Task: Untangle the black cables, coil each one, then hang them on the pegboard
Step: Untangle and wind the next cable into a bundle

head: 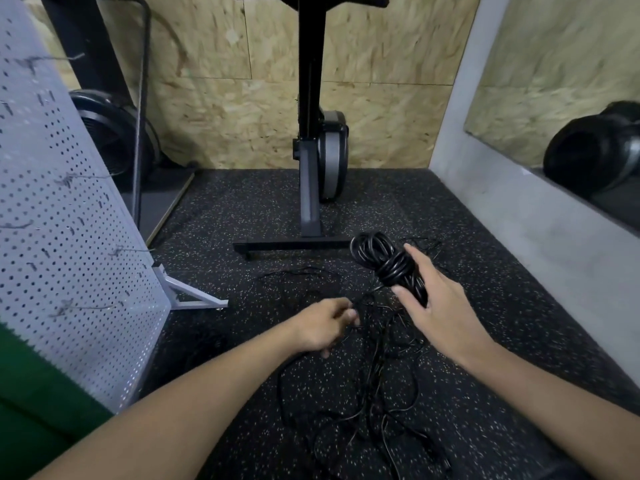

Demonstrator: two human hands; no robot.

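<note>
The coiling step looks to be closing on one cable, with the untangling far from done. The right hand (441,308), right of centre, grips a coiled cable (388,263): thumb under the bundle, fingers over its lower end. The coil is thick, glossy and round-sectioned, gathered into a long hank with several turns wrapped crosswise around its waist. A thin tail runs from it down towards the heap.

The left hand (323,325), at the centre, hovers low over the floor (221,216) with its fingers curled; a strand passes by the fingertips, but blur hides whether they pinch it, so I cannot tell.

The loose cables (377,389) sprawl across the lower centre, much thinner than the hank, matte, looping over one another on the speckled rubber matting.

The next move probably calls for freeing that tail from the heap so the hank can leave without dragging the rest, then carrying it to the pegboard (65,216) at the left edge, a pale perforated metal sheet on a splayed foot, whose slim wire pegs (86,307) stick out sideways
</note>
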